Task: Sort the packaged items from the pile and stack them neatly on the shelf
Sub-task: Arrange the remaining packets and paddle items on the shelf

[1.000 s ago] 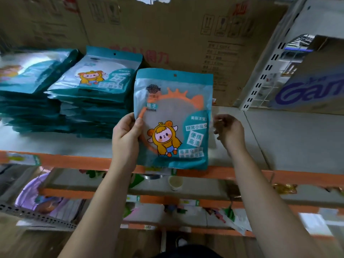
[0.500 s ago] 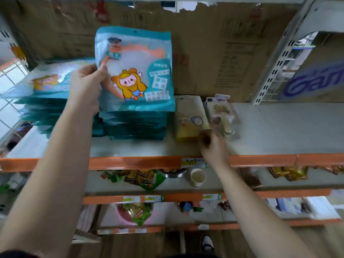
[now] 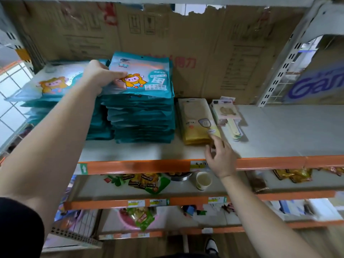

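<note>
Grey metal shelf with orange front edge carries two stacks of teal plastic pouches, yellow flat packets just beside, then pale carded combs.

Two stacks of teal packets, one yellow packet pile, one paper cup, two hands

both forearms are bare to the wrist. a dark sleeve covers the left upper arm (short, ending above the elbow). the left hand and right hand wear no gloves.
</note>
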Demonstrator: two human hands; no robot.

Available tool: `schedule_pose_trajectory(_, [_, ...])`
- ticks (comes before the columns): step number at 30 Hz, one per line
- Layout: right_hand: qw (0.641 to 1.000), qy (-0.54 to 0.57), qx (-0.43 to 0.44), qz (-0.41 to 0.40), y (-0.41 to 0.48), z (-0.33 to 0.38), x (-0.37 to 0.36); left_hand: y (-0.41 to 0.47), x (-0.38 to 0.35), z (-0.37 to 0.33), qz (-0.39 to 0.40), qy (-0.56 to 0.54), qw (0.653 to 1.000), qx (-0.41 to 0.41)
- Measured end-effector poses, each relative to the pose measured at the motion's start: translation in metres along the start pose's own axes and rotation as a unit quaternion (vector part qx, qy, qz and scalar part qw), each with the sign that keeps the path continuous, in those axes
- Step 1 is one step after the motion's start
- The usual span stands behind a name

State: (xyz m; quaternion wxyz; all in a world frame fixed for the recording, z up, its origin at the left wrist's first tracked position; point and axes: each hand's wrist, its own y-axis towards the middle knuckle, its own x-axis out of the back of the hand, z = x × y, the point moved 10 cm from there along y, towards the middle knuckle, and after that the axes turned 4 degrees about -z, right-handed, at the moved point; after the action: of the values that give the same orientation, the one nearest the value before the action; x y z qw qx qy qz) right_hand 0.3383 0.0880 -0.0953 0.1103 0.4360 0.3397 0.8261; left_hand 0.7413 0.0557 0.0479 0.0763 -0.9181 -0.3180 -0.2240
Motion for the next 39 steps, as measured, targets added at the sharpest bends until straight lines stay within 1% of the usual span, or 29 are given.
schedule_pose_trajectory(4, [1.000,-0.022,0.001,0.010,-0.002,-0.002,-0.004,-0.003,-0.007,-0.004,-0.004,0.038,0.999,-0.029])
schedule_pose_trajectory(7, [1.000,-0.019,-0.004,0.009,-0.003,-0.004,-0.004,-0.006,-0.008,-0.009,-0.017,0.091,0.995,-0.044])
schedule_pose_trajectory(10, [1.000,-0.006,-0.016,0.008,-0.003,-0.005,-0.004,-0.006,-0.010,-0.018,-0.023,0.118,0.990,-0.074])
schedule_pose_trajectory(11, [1.000,-0.002,-0.016,0.005,-0.003,-0.005,-0.004,-0.005,-0.011,-0.017,-0.018,0.121,0.990,-0.073])
schedule_pose_trajectory(15, [1.000,0.002,-0.011,-0.001,-0.003,-0.004,-0.002,-0.002,-0.019,-0.004,0.020,0.052,0.998,-0.018])
schedule_pose_trajectory(19, [1.000,-0.001,-0.011,-0.002,-0.003,-0.004,-0.002,-0.003,-0.023,-0.004,0.034,0.045,0.998,-0.006])
schedule_pose_trajectory(21, [1.000,-0.005,-0.008,-0.005,-0.003,-0.002,-0.001,-0.003,-0.023,-0.007,0.028,0.078,0.996,-0.020])
schedule_pose_trajectory(23, [1.000,-0.010,-0.006,-0.006,-0.002,-0.002,0.001,-0.004,-0.022,-0.011,0.024,0.148,0.988,-0.041])
schedule_pose_trajectory(25, [1.000,-0.012,-0.008,0.002,-0.002,-0.002,0.000,-0.007,-0.019,-0.021,0.004,0.235,0.969,-0.073])
schedule_pose_trajectory(26, [1.000,-0.013,-0.008,0.009,-0.002,-0.002,-0.001,-0.012,-0.018,-0.031,-0.016,0.274,0.956,-0.102])
schedule_pose_trajectory(28, [0.999,-0.010,-0.010,0.029,-0.001,-0.003,-0.003,-0.030,-0.019,-0.056,-0.066,0.309,0.930,-0.187])
schedule_pose_trajectory(29, [0.999,0.000,-0.014,0.044,-0.001,-0.005,-0.004,-0.045,-0.022,-0.070,-0.086,0.299,0.922,-0.232])
schedule_pose_trajectory(31, [0.996,0.046,-0.030,0.069,0.000,-0.009,-0.002,-0.077,-0.030,-0.094,-0.109,0.240,0.913,-0.313])
schedule_pose_trajectory(34, [0.994,0.102,-0.031,0.035,0.003,-0.015,0.018,-0.124,-0.058,-0.117,-0.100,0.165,0.897,-0.397])
schedule_pose_trajectory(37, [0.991,0.126,-0.039,-0.006,0.011,-0.028,0.041,-0.163,-0.103,-0.128,-0.072,0.119,0.885,-0.445])
schedule_pose_trajectory(39, [0.988,0.135,-0.068,-0.032,0.020,-0.048,0.056,-0.176,-0.139,-0.125,-0.050,0.120,0.891,-0.435])
